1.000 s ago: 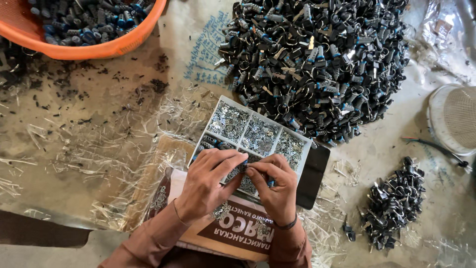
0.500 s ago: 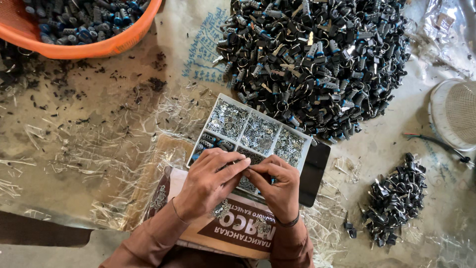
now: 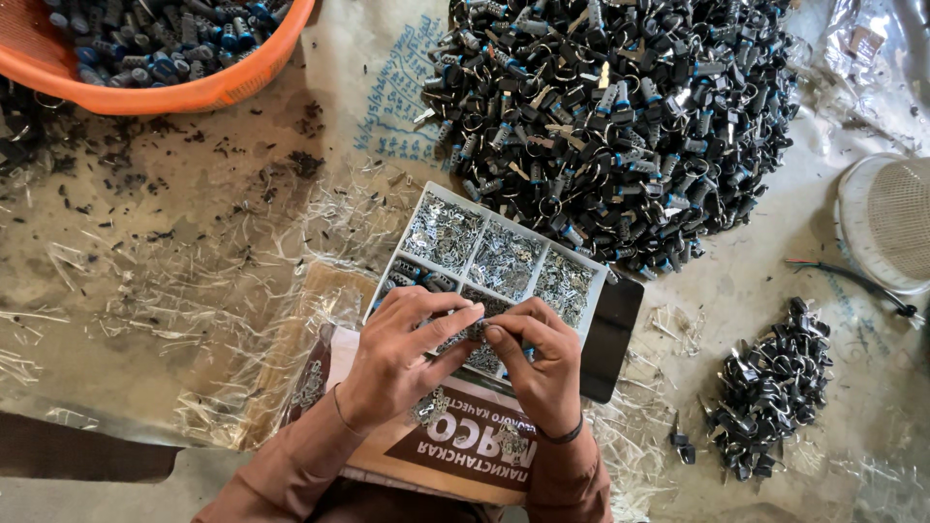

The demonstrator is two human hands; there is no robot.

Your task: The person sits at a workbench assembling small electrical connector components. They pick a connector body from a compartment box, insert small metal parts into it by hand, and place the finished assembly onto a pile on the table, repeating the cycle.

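Pinching together over the near edge of the compartment tray [image 3: 542, 254], both hands meet fingertip to fingertip on one small part. The left hand [image 3: 399, 356] has its fingers curled in with thumb and forefinger closed on the piece, and the right hand [image 3: 539, 366] does the same from the other side; the small dark part [image 3: 480, 331] between them is mostly hidden, so its exact shape cannot be told, though it looks like one of the loose dark pieces lying about. Holding it this close above the tray would keep the little metal bits within easy reach.

That tray, white with dividers, holds shiny small metal pieces [image 3: 504, 260] sorted by cell, and sits on a printed cardboard box [image 3: 455, 441] nearest the person. Beyond the tray, on its far side, lies a large heap of black parts with rings [image 3: 620, 107], some with blue bands. Far left of the tray an orange basin [image 3: 184, 92] holds more dark and blue pieces. Right of the tray, well apart, is a smaller pile of black parts [image 3: 770, 387], and past it a white mesh-topped round thing [image 3: 886, 221] with a thin cable [image 3: 852, 281]. Clear plastic scraps [image 3: 194, 300] litter the floor left of the tray.
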